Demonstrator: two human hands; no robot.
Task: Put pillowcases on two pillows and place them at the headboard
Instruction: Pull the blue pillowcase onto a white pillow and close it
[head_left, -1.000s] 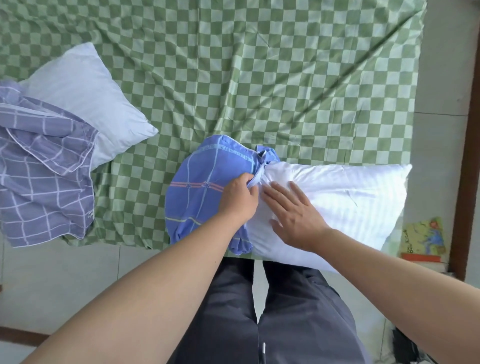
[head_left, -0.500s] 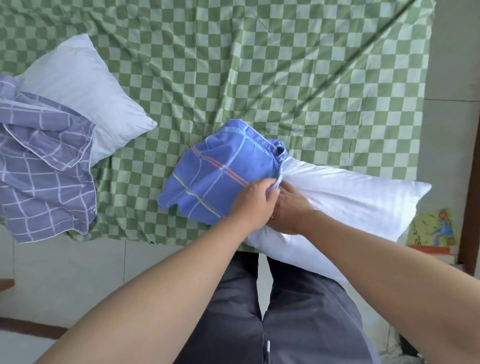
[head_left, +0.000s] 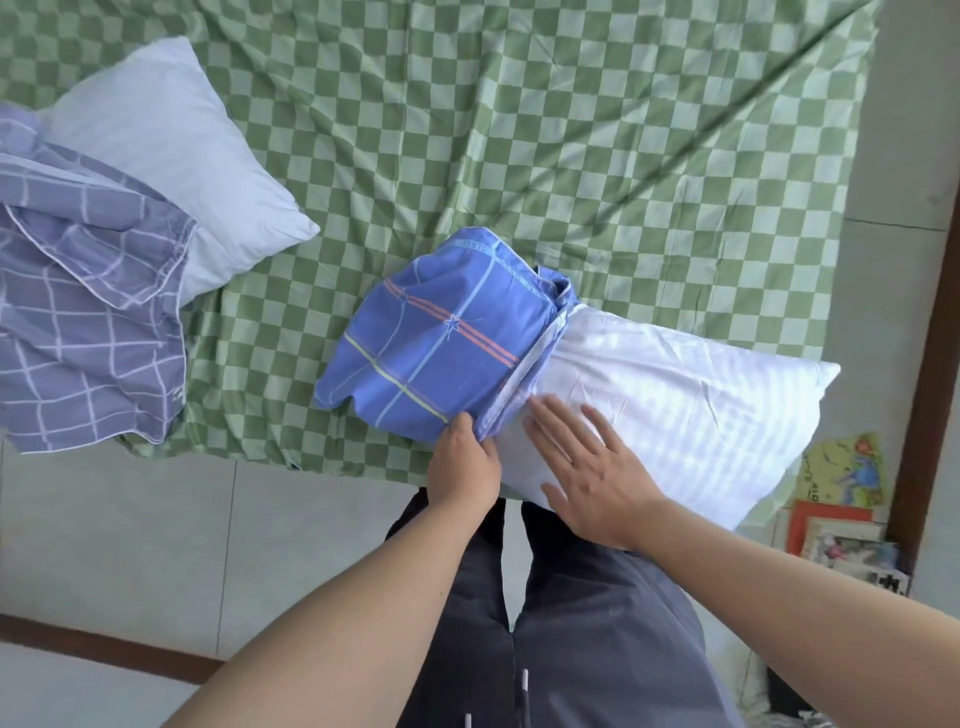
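Your left hand (head_left: 464, 462) pinches the case (head_left: 436, 345) hem; right hand (head_left: 592, 467) lies flat, fingers straight, on the pillow (head_left: 675, 410); press down, draw the hem rightward evenly.

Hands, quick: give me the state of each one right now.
Left hand: closed, gripping the edge of the blue pillowcase.
Right hand: open, fingers spread flat on the white pillow.

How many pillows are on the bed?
2. One white pillow lies at the near edge, half inside the blue pillowcase. Another pillow sits far left, partly under the purple pillowcase.
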